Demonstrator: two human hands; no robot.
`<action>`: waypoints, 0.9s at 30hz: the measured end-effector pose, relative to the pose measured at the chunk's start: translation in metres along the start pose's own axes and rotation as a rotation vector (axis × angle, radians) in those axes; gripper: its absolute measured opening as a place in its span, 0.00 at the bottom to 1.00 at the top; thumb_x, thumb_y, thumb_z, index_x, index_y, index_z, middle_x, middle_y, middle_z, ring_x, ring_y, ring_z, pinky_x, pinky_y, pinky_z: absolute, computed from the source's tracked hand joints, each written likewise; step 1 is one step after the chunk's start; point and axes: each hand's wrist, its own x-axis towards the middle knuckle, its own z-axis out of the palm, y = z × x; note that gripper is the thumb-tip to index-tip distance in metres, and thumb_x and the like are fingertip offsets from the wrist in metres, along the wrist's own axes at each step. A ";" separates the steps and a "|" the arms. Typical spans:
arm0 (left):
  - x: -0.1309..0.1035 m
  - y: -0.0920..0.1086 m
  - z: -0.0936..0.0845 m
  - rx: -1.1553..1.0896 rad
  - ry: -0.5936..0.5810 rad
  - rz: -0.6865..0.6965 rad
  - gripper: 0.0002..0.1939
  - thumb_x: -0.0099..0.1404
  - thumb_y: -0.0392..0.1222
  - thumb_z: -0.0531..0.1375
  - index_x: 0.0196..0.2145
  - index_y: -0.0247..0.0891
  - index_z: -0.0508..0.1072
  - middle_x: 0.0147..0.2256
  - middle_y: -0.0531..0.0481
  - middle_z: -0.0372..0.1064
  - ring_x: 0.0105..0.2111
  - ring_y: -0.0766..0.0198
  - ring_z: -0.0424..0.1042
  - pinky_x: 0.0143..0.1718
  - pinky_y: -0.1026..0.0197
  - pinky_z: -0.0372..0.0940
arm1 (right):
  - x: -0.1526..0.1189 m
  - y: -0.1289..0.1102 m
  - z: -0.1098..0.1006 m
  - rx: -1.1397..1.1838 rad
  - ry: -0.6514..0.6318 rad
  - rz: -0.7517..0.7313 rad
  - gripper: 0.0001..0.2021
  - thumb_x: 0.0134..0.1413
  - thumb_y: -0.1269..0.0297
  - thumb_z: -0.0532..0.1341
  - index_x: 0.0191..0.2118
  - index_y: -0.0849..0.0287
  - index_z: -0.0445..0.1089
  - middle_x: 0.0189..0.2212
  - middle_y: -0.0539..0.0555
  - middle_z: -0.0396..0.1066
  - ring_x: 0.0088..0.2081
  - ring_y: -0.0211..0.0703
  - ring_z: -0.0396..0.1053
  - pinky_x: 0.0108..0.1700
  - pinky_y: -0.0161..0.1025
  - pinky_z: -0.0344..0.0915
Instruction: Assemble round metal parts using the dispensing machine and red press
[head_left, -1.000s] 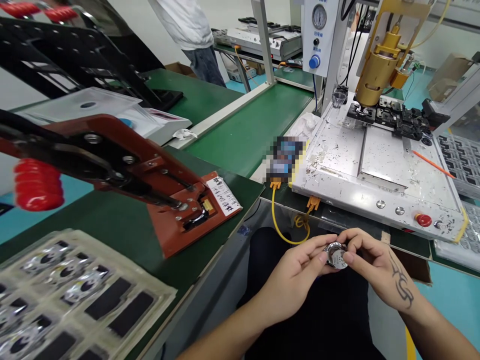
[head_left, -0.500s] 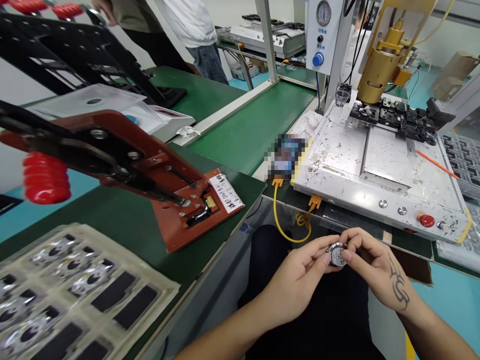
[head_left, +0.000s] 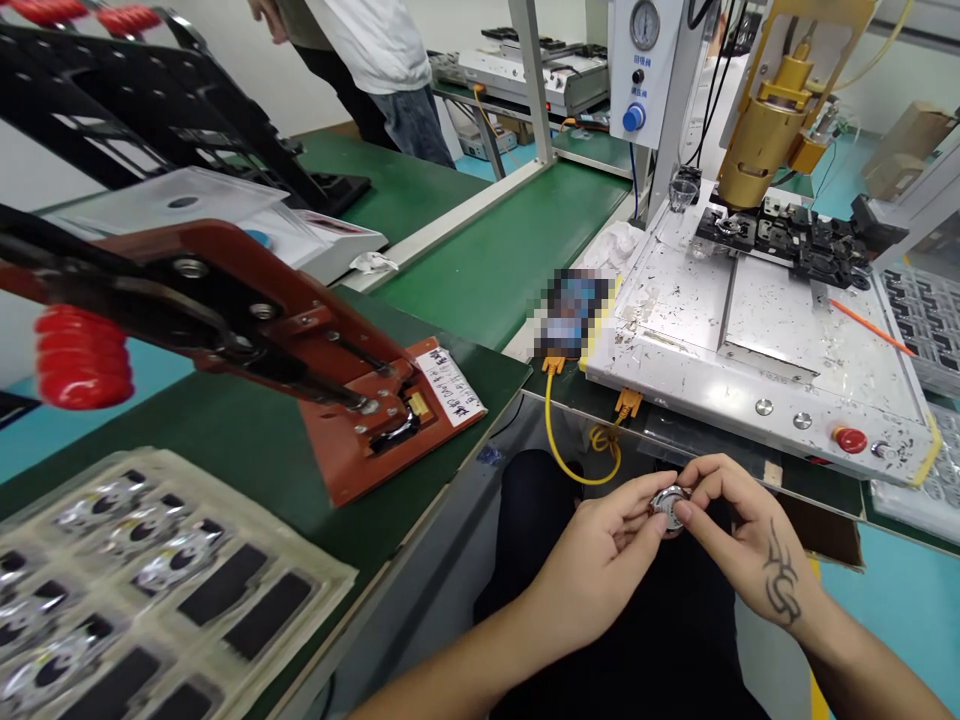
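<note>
Your left hand (head_left: 592, 565) has thumb and fingers curled in on one edge of a small round silver part (head_left: 666, 508), while your right hand (head_left: 739, 540) pinches its other edge, both over your lap (head_left: 652, 640). From that part, the white machine (head_left: 855, 375) stands at one o'clock, the brown press (head_left: 296, 310) with its red handle (head_left: 84, 357) at ten, and the tray (head_left: 319, 565) of silver pieces (head_left: 159, 577) at nine.

Hands (head_left: 589, 570) (head_left: 739, 530) together, fingers (head_left: 712, 467) bent, forearms (head_left: 465, 660) angled inward
</note>
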 end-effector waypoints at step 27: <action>-0.012 0.012 -0.025 0.152 0.260 0.045 0.12 0.73 0.48 0.67 0.46 0.36 0.78 0.36 0.50 0.77 0.33 0.61 0.79 0.36 0.61 0.76 | 0.022 0.005 0.043 0.423 -0.055 0.234 0.22 0.63 0.40 0.71 0.40 0.56 0.73 0.26 0.47 0.71 0.25 0.38 0.68 0.28 0.36 0.68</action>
